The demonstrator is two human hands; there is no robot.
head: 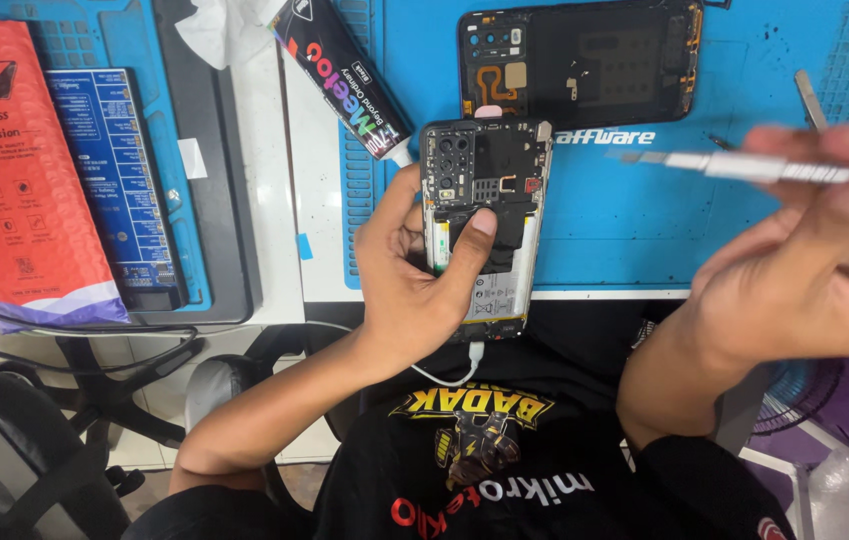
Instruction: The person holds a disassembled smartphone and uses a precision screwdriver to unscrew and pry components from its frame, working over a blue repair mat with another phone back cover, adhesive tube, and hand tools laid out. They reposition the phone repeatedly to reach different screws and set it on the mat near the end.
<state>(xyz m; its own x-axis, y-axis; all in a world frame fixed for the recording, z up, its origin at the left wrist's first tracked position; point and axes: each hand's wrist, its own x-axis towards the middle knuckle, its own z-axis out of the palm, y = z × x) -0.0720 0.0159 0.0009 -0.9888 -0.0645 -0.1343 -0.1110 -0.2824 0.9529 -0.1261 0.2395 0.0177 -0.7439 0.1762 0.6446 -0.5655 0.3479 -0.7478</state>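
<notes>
Phone (484, 225), back off, sits gripped in the left hand (414, 275) above the blue mat (624, 220); the right hand (814, 270) pinches a metal blade (744, 165). Best keep the thumb pressing firmly, blade angled shallow.

Bright even light, right hand (824, 270) motion-blurred

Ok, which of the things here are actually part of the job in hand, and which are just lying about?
In use:
- opened phone, held by the left hand
- thin metal tool, held in the right hand
- white cable plugged into the phone

Lying about:
- glue tube
- phone back cover
- red package
- blue mat
</notes>
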